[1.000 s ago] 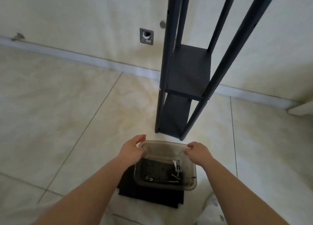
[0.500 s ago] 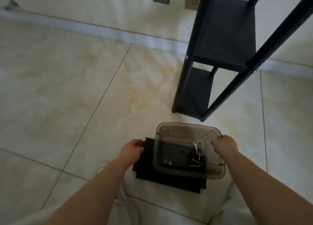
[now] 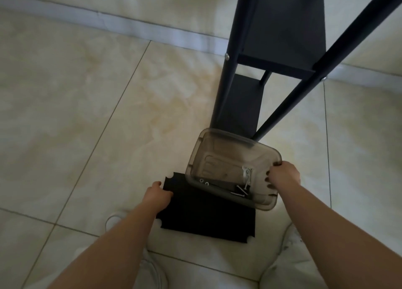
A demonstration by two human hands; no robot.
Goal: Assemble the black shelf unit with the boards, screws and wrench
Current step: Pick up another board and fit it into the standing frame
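Note:
The black shelf unit (image 3: 280,32) stands against the wall with two boards fitted between its posts. A clear plastic tub (image 3: 208,149) holds a silver wrench (image 3: 247,175) and several screws (image 3: 239,192). My right hand (image 3: 282,177) grips the tub's right rim and holds it tilted over a loose black board (image 3: 206,214) lying on the floor. My left hand (image 3: 155,198) grips the board's left edge near its notched corner.
Beige floor tiles stretch out to the left. A white baseboard (image 3: 130,27) runs along the wall behind. My knees in light trousers (image 3: 289,267) and a white shoe (image 3: 114,220) sit at the bottom of the view.
My left hand left the tub's rim and moved down to the board's left edge. My right hand carried the tub to the right and toward the shelf's foot, partly off the board.

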